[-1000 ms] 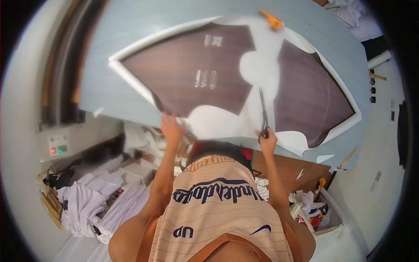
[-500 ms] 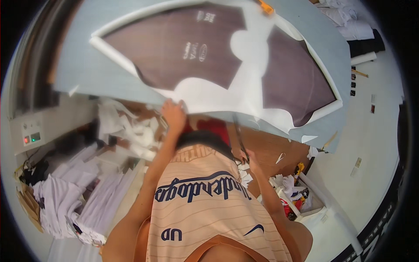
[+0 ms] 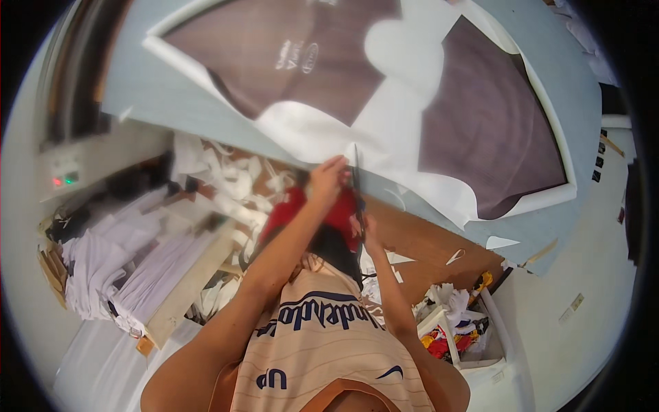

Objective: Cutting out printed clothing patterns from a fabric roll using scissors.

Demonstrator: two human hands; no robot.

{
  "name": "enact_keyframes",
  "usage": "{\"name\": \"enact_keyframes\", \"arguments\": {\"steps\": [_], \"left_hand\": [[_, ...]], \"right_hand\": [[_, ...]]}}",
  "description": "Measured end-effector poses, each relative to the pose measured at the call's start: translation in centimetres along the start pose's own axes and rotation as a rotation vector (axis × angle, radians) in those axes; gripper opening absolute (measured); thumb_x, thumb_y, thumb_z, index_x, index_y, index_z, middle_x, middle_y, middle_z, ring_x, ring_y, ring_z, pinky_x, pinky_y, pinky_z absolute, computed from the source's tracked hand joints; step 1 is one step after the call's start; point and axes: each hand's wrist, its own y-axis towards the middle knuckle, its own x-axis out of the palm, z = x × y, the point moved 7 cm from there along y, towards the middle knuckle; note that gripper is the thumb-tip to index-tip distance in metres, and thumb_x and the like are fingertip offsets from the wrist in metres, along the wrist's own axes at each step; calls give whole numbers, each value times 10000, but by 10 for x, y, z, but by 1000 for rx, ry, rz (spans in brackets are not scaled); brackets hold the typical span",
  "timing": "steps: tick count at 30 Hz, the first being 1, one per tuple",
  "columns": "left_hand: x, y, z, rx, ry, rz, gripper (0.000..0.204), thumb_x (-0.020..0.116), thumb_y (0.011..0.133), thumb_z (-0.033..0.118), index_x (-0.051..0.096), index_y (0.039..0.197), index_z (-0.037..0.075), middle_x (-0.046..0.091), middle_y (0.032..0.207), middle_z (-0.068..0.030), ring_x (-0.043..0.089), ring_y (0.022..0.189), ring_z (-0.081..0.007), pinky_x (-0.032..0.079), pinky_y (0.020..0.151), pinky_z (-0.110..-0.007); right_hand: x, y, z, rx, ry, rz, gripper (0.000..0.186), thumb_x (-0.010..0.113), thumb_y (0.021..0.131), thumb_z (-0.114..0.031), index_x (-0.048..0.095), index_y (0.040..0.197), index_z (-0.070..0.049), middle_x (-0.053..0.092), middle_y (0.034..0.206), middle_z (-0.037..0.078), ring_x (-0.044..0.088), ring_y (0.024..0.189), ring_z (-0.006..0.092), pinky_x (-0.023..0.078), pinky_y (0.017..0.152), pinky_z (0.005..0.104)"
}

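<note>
A large white sheet (image 3: 388, 127) printed with dark brown garment-shaped pieces (image 3: 491, 120) and pale markings lies on the blue-grey tabletop (image 3: 144, 96), its outer edges curled. My left hand (image 3: 329, 177) is pinched on the near edge of the sheet, left of centre. My right hand (image 3: 367, 230) grips dark scissors (image 3: 357, 185) just right of it and lower, blades pointing away from me and reaching the sheet's edge beside my left fingers.
White scraps (image 3: 226, 185) lie on a brown board below. Stacked white cloth (image 3: 117, 268) is at lower left, a crate of scraps (image 3: 456, 329) at lower right, a switch box (image 3: 65, 175) with red and green lights on the left wall.
My left hand has moved rightward along the sheet's edge to beside the scissors. The scissors, earlier over the sheet, have come down to its near edge. The view has shifted.
</note>
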Motion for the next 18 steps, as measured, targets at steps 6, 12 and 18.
{"name": "enact_keyframes", "arguments": {"steps": [6,12,18], "left_hand": [[6,6,-8,62,-29,138,234,798,909,90,742,1131,49,696,915,-16,648,708,-119,499,604,-256],[4,7,-6,95,-68,163,206,795,911,85,747,1106,37,697,902,-6,634,707,-102,496,611,-245],[-11,5,1,154,-106,144,221,785,888,35,756,1103,-4,739,949,-59,634,734,-114,517,629,-227]], "right_hand": [[-10,6,-16,29,-78,13,347,791,944,-312,562,777,-111,493,589,-49,463,491,65,377,465,251],[-19,8,-28,116,-153,38,351,819,917,-319,585,781,-95,511,592,-47,466,489,55,378,460,242],[2,37,-76,91,-153,-27,311,804,932,-290,602,799,-94,525,603,-46,476,496,55,375,473,242]]}}
